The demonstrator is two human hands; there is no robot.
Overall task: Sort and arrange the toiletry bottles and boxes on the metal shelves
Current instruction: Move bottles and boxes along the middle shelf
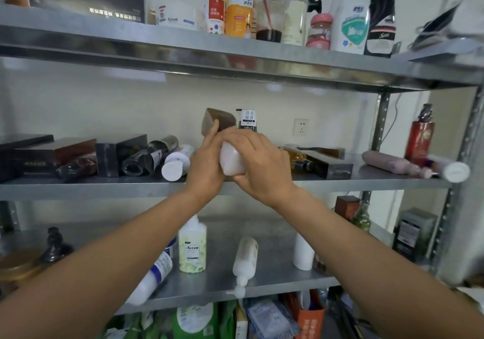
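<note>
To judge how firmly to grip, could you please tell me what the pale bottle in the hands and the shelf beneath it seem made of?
The pale bottle looks like matte, milky plastic, faintly translucent at its rounded base; frosted glass is possible. The shelf looks like bare sheet metal: grey, dull sheen, blurred reflections.

- Two hands (pixel 207 168) (pixel 262 165) held one white bottle (pixel 231 162) in their grip.
- Left of the grip lay three dark boxes (pixel 26 142) (pixel 56 152) (pixel 117 155) and three bottles (pixel 76 167) (pixel 149 155) (pixel 176 163).
- Right of the grip were one red bottle (pixel 419 137) and one pink bottle (pixel 387 163).
- Three metal shelves (pixel 235 48) (pixel 78 189) (pixel 275 281) showed.
</note>
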